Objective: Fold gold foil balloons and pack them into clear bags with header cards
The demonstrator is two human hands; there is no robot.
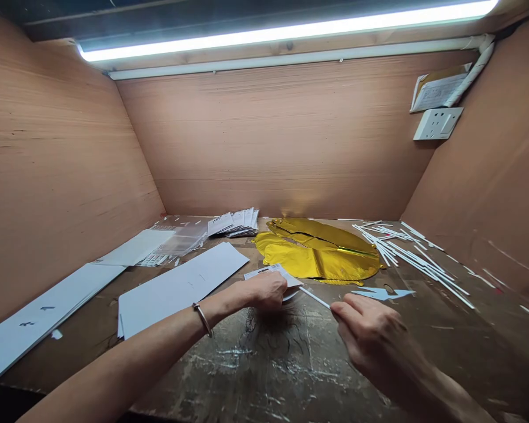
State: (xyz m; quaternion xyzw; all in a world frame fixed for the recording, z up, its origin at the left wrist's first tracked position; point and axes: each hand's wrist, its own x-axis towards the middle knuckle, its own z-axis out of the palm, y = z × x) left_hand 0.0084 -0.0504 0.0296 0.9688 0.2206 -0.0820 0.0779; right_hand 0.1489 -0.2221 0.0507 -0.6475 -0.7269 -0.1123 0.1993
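My left hand is closed on a small white card with a barcode, holding it flat on the worn tabletop. My right hand pinches one end of a thin white straw, whose other end points toward the card. A flat gold foil balloon lies just behind both hands. A small pale blue foil shape rests by my right hand.
Several white straws are scattered at the right. White sheets and long white boards lie at the left, with clear bags and a stack of cards behind. Wooden walls enclose the booth; a socket is mounted at the right.
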